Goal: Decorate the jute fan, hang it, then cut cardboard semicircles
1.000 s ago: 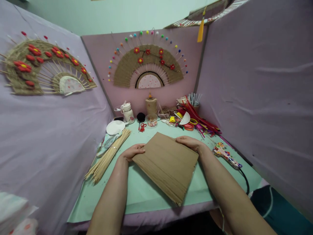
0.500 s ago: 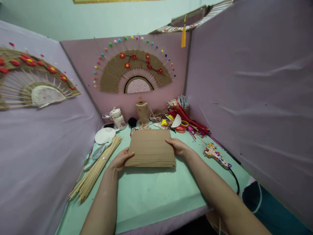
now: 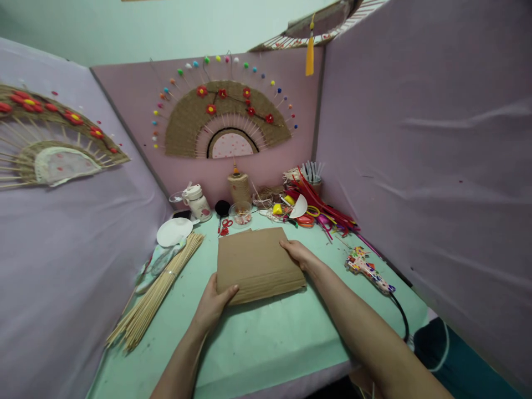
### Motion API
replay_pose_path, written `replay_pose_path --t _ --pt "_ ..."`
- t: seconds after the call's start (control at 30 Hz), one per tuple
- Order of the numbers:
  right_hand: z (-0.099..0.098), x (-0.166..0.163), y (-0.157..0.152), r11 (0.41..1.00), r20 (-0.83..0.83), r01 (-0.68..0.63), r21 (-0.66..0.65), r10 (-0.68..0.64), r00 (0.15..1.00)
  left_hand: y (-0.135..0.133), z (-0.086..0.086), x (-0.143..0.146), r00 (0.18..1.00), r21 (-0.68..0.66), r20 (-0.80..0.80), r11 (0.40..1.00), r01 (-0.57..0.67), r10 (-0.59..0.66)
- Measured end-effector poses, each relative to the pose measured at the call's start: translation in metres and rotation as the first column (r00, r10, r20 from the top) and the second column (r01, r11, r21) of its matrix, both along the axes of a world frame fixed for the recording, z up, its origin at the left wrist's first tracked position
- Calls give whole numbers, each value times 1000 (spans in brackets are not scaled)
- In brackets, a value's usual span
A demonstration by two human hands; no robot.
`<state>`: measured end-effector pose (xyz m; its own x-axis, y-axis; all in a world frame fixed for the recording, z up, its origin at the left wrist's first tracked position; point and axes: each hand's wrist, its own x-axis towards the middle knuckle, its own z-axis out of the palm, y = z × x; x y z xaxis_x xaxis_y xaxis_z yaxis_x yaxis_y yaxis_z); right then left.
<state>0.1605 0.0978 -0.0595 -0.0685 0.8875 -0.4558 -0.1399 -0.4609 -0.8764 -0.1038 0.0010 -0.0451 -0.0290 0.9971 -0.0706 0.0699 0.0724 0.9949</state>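
Note:
A square sheet of brown corrugated cardboard [image 3: 255, 263] lies on the pale green tabletop [image 3: 266, 338] in front of me. My left hand [image 3: 214, 305] grips its near left corner, thumb on top. My right hand [image 3: 297, 254] holds its right edge, fingers curled over the top. A bundle of thin bamboo sticks [image 3: 155, 291] lies to the left of the cardboard.
At the back stand a twine spool [image 3: 238, 188], small red scissors [image 3: 224, 225], a white paper plate [image 3: 173, 231], a small white jar [image 3: 197, 200] and a heap of coloured pipe cleaners [image 3: 322, 208]. A patterned glue gun [image 3: 368, 269] lies right. Fabric-covered panels with twine fans enclose the table.
The cardboard came down from a tilted hold, turned and now lies flat, a little askew. My left hand slid from its left edge to the near left corner.

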Motion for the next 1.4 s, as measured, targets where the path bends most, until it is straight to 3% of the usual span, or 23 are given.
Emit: replay_pose_path --t 0.1,0.3,0.4,0.5,0.6,0.7,0.77,0.9,1.0,1.13,1.3,1.4 --pt "3 0 -1 1000 8 -10 -4 10 1000 -1 1 0 998 24 -56 1000 -10 12" --pt "9 2 -5 999 43 -46 -19 46 998 -3 2 3 999 -61 53 998 -3 7" --pt "12 3 -7 998 80 -63 -28 65 995 -1 -1 -1 998 -84 18 995 -52 54" --pt "13 4 -10 996 112 -90 -29 93 989 3 -7 -7 966 24 -149 978 -208 210" --pt "12 5 -11 993 267 -118 15 110 957 4 -13 -10 911 191 -285 949 -253 300" --pt "9 8 -8 980 526 -161 121 74 847 2 -14 -7 903 235 -323 949 -212 282" --pt "8 10 -5 963 694 -219 154 53 718 0 -13 -5 914 218 -314 956 -196 258" --pt "10 14 -2 952 903 -303 41 95 420 -3 -10 -2 932 163 -269 966 -203 241" --pt "10 17 -2 946 933 -323 -12 127 336 -3 -10 -1 948 110 -221 972 -209 229" --pt "4 19 -2 947 940 -320 16 94 328 -2 -9 -1 968 33 -112 974 -223 225" --pt "-2 17 -1 934 905 -353 56 102 413 -1 -7 -4 986 -146 48 978 -151 160" --pt "3 14 -3 920 894 -392 25 155 421 0 -10 -8 973 -37 -47 973 -228 226"
